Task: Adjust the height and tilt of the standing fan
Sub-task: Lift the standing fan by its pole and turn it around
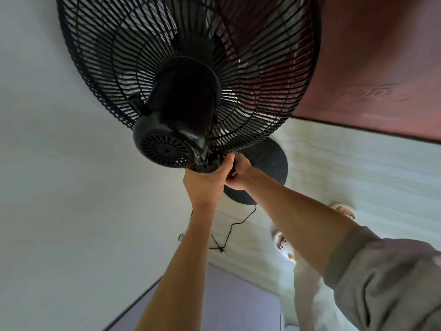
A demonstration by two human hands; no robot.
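Grey sleeve [381,283] and two bare arms reach to the neck of the standing fan [188,96].
Left hand [205,185] and right hand [239,174] both curl their fingers tight around the neck joint [207,164], under the motor housing [164,146] and above the round base [269,161]. If this joint loosens suddenly, the heavy fan head [238,56] may drop and pinch the fingers, I think.

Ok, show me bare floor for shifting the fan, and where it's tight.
Bare floor lies right of the base, up to the red surface. Tight nearer you: the cord and your feet. The left hand and right hand grip the neck.
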